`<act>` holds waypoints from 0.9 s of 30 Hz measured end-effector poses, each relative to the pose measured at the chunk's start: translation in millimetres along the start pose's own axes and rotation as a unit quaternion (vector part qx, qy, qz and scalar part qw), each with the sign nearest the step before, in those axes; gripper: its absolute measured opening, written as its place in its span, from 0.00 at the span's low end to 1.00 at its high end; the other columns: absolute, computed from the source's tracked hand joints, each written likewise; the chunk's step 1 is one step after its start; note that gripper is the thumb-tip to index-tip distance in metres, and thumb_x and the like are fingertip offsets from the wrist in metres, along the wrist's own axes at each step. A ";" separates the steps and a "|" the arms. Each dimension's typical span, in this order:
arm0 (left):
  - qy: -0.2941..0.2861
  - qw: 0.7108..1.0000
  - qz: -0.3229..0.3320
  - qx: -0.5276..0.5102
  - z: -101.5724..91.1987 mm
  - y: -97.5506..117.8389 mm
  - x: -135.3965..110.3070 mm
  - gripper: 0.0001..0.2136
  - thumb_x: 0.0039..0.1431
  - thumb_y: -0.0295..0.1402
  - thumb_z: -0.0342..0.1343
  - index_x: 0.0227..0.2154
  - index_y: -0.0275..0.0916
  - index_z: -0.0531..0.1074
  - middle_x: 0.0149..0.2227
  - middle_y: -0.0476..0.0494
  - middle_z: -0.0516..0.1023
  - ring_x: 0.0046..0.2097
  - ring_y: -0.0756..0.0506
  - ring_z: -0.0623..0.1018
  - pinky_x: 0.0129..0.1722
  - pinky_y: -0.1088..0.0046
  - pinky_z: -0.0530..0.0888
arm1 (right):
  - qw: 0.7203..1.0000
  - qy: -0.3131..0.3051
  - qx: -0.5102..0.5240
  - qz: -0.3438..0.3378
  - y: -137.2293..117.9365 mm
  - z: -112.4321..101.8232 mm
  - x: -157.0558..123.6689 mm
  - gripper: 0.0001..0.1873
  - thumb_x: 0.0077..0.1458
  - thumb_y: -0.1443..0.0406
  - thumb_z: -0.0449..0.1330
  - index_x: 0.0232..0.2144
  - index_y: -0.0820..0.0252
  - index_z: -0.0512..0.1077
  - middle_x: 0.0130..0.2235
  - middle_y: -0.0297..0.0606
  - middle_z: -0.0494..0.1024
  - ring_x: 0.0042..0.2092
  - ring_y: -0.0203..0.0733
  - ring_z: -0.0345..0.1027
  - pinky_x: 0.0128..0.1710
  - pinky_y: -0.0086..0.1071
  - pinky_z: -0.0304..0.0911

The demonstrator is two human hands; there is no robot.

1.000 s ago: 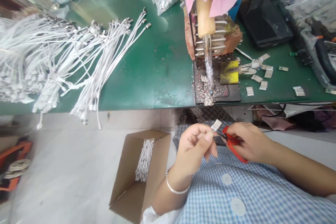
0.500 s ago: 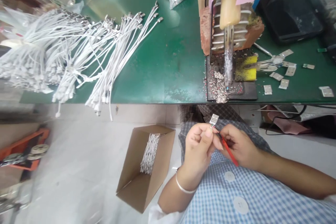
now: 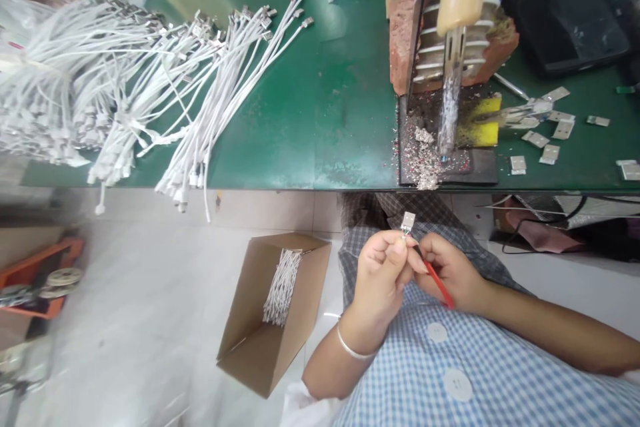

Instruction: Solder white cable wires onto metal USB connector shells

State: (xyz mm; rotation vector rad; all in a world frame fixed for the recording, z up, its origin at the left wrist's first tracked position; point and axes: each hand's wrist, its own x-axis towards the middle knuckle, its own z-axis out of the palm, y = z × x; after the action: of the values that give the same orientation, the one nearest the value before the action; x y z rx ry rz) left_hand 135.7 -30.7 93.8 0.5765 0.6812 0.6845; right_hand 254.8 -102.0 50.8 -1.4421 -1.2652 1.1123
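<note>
A green table [image 3: 320, 113] fills the top, white cables [image 3: 130, 87] heaped at ten o'clock. A box [image 3: 270, 320] stands at seven o'clock. Low of centre, the left hand [image 3: 383, 273] pinches a metal tab [image 3: 408, 221]; at its three o'clock, touching, the right hand [image 3: 453, 270] grips red scissors [image 3: 437, 283].

Cables [image 3: 150, 80]: spread on the table [image 3: 330, 113], left part.
Soldering stand [image 3: 450, 47]: on the table, right of the cables.
Metal pieces [image 3: 545, 140]: right of the stand.
Box [image 3: 270, 320]: on the floor below the table edge, left of the hands.
</note>
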 end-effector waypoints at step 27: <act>-0.058 0.994 -0.031 -0.087 5.8 5.2 -10.5 0.09 0.60 0.39 0.64 0.32 0.38 0.75 0.20 0.51 0.78 0.17 0.56 0.68 0.18 0.83 0.62 | 0.994 0.048 -0.078 -0.065 -25.5 -17.6 -4.2 0.07 0.57 0.66 0.57 0.29 0.56 0.61 0.20 0.27 0.72 0.19 0.31 0.64 0.18 0.22 0.58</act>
State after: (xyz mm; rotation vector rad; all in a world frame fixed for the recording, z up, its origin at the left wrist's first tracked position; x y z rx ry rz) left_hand 132.0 -36.4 104.9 0.4285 0.5230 0.6406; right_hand 266.7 -105.2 79.5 -1.4876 -1.3816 0.8634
